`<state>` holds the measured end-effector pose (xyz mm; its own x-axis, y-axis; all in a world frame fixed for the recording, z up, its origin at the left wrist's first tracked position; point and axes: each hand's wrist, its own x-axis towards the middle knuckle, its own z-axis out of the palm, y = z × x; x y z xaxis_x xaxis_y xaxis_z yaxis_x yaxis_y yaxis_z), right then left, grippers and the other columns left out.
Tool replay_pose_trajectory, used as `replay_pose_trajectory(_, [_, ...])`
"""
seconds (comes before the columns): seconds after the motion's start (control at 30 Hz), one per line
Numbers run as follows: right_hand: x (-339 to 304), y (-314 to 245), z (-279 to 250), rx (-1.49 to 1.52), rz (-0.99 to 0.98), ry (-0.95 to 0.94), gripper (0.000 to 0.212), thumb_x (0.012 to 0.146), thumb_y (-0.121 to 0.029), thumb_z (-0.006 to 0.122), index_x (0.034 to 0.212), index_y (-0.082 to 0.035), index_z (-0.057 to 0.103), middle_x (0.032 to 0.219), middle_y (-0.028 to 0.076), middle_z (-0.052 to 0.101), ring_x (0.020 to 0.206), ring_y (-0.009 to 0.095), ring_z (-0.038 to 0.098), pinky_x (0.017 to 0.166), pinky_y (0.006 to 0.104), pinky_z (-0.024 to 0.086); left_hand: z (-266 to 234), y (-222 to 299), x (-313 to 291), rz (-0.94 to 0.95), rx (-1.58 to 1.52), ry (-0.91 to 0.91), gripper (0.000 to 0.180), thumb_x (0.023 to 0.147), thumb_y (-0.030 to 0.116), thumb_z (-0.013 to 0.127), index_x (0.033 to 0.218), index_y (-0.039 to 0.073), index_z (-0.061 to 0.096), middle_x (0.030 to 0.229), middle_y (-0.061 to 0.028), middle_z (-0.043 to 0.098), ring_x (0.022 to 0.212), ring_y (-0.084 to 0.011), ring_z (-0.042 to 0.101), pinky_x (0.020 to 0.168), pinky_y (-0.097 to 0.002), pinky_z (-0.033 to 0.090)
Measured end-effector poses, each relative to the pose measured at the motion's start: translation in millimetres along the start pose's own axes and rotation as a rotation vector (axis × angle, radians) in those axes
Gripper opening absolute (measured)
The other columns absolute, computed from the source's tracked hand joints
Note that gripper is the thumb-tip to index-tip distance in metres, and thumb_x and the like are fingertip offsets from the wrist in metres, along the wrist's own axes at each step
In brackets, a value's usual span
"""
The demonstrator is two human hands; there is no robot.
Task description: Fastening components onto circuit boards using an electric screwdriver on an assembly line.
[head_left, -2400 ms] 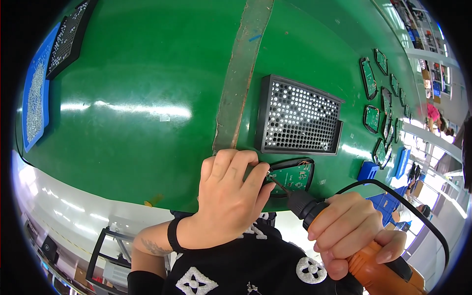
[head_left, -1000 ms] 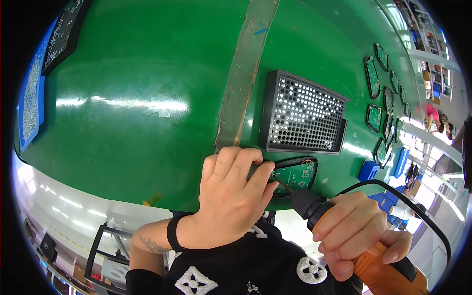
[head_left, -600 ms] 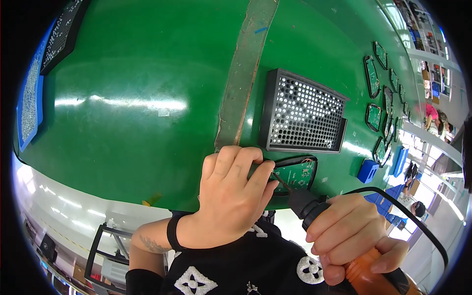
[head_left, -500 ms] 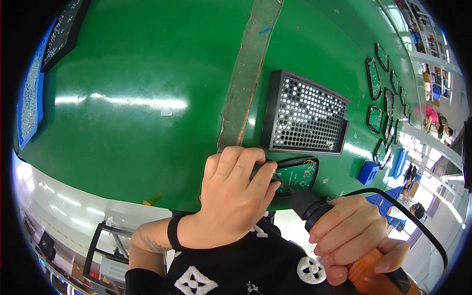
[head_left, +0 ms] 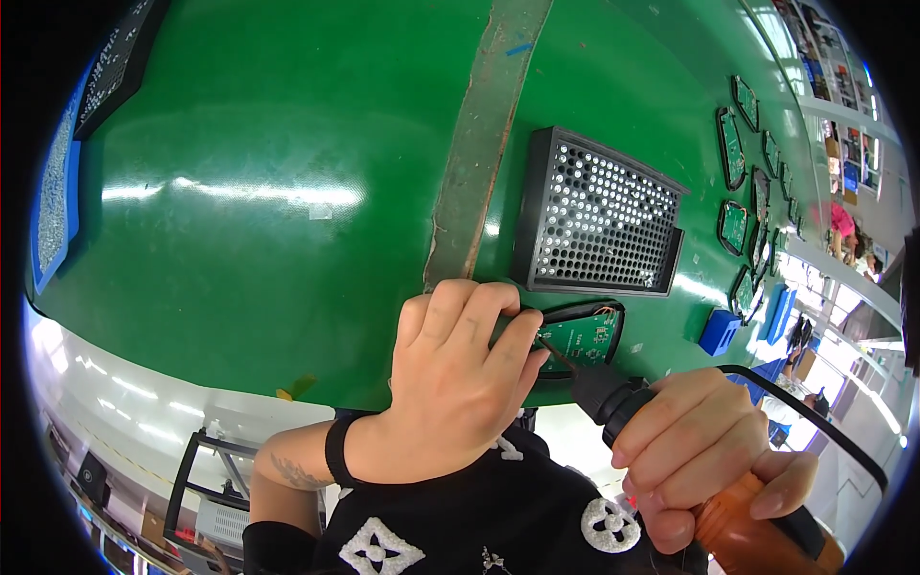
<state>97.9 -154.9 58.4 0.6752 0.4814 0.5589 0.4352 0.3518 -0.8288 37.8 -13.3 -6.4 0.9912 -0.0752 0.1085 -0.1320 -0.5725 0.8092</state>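
Observation:
A green circuit board [head_left: 586,337] sits in a black housing [head_left: 617,331] by the near edge of the table. My left hand [head_left: 460,369] is closed over the left part of this housing, its bent fingers hiding much of it. My right hand [head_left: 695,446] grips an orange and black electric screwdriver [head_left: 613,401]. Its thin bit points up and left onto the board, close to my left thumb and forefinger. Whether a screw is under the tip cannot be made out.
A black tray [head_left: 534,216] with rows of holes, many holding small shiny pieces, stands beyond the housing. Several more boards in housings [head_left: 733,225] lie at the right, near a blue block [head_left: 719,333]. A black cable [head_left: 815,417] runs behind my right hand. Far left is a blue bin [head_left: 59,192].
My right hand and the screwdriver have shifted slightly to the right. The left hand stays closed over the housing, and the bit is still at the board.

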Motion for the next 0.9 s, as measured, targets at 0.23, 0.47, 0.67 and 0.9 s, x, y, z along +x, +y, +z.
replay_pose_trajectory(0.23, [7.7, -0.2, 3.1, -0.032, 0.136, 0.005, 0.049, 0.077, -0.002, 0.065, 0.114, -0.009, 0.032, 0.056, 0.002, 0.053, 0.042, 0.013, 0.054, 0.038, 0.0249, 0.049, -2.1, -0.6, -3.1, 0.005, 0.015, -0.018, 0.032, 0.058, 0.012, 0.074, 0.088, 0.005, 0.062, 0.094, -0.0042, 0.051, 0.087, -0.0220, 0.049, 0.069, -0.0339, 0.035])
replay_pose_trajectory(0.47, [6.9, 5.2, -2.2, -0.047, 0.161, -0.062, 0.051, 0.078, -0.002, 0.064, 0.114, -0.012, 0.029, 0.056, 0.002, 0.052, 0.043, 0.015, 0.055, 0.039, 0.0278, 0.049, 1.9, -4.0, -4.7, 0.001, -0.009, 0.000, 0.035, 0.058, 0.010, 0.075, 0.090, 0.007, 0.063, 0.095, -0.0044, 0.052, 0.088, -0.0241, 0.048, 0.071, -0.0352, 0.032])
replay_pose_trajectory(0.67, [16.4, 2.7, 3.1, -0.082, 0.139, -0.007, 0.050, 0.076, 0.000, 0.065, 0.107, -0.014, 0.029, 0.054, 0.002, 0.050, 0.041, 0.018, 0.053, 0.042, 0.0328, 0.049, -4.8, -1.7, 0.1, 0.058, 0.057, 0.020, 0.033, 0.061, 0.011, 0.072, 0.093, 0.007, 0.063, 0.095, -0.0054, 0.052, 0.090, -0.0248, 0.048, 0.073, -0.0358, 0.033])
replay_pose_trajectory(0.9, [2.0, -58.6, -49.6, 0.088, -0.139, 0.353, 0.044, 0.075, 0.000, 0.062, 0.104, -0.012, 0.031, 0.053, 0.001, 0.046, 0.041, 0.014, 0.049, 0.040, 0.0291, 0.045, -5.9, 17.6, 8.6, 0.235, 0.051, -0.097, 0.031, 0.074, 0.009, 0.068, 0.102, 0.007, 0.055, 0.084, -0.0077, 0.054, 0.079, -0.0229, 0.053, 0.068, -0.0359, 0.039])
